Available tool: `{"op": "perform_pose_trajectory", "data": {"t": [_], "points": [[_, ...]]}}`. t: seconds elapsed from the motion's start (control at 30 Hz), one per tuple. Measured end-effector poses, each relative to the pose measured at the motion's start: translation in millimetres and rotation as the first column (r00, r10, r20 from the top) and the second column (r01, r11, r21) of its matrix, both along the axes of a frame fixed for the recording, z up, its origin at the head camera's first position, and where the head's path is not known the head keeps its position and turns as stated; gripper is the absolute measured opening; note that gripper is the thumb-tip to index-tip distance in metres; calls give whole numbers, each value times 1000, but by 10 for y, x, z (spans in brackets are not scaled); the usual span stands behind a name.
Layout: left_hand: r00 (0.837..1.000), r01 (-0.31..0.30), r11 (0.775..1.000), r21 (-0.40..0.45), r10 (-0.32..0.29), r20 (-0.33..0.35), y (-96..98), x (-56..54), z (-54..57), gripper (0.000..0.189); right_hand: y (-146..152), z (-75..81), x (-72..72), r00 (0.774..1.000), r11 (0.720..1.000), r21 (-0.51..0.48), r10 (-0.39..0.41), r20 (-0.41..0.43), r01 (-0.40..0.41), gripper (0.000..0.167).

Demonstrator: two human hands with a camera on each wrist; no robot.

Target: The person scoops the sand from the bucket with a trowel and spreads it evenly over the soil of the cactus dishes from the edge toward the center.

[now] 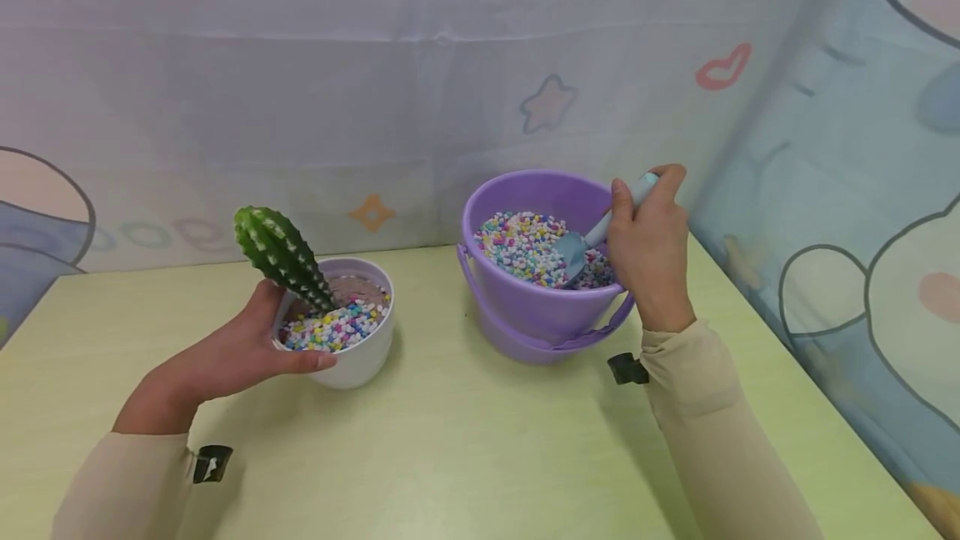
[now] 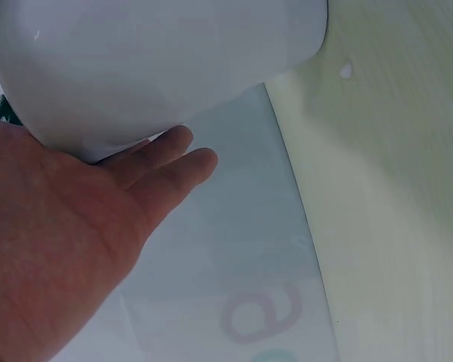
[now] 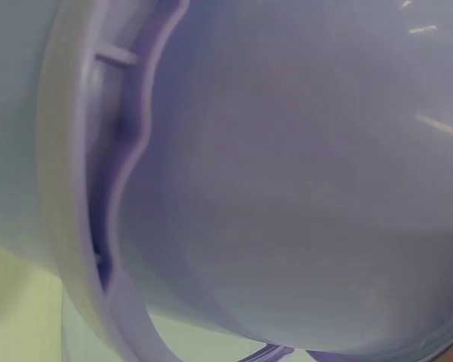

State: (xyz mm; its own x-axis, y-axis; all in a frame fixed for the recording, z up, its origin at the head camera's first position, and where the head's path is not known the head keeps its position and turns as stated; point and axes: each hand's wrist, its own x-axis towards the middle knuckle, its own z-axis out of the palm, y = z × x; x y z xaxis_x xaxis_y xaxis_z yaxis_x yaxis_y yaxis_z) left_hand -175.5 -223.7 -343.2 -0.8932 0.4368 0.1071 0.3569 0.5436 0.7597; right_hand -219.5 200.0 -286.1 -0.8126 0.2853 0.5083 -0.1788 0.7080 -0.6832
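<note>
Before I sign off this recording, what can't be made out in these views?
Head: most fingers of the left grip, behind the white pot.
Head: floor of the purple bucket, under pellets.
Left wrist: most of the cactus, past the edge or behind the pot.
Right wrist: the scoop, behind the bucket or outside the frame.

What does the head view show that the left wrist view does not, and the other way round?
Head only: the round purple plastic bucket, small multicoloured pellets, and the right hand gripping a pale-blue scoop.

Left wrist only: two fingertips of the left hand and a small white speck on the pale yellow-green tabletop.

Both: that hand, the tabletop, the round white pot, pale printed cloth and, apparently, the white-spotted green cactus.
</note>
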Motion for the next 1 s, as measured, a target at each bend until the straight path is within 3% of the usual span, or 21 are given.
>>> {"op": "perform_pose_trajectory", "data": {"t": [1.0], "points": [[999,-38,999,7,37,28,-5,-5,-21,117,11,-15,2,1000,1000,17,14,-9,-13,46]]}}
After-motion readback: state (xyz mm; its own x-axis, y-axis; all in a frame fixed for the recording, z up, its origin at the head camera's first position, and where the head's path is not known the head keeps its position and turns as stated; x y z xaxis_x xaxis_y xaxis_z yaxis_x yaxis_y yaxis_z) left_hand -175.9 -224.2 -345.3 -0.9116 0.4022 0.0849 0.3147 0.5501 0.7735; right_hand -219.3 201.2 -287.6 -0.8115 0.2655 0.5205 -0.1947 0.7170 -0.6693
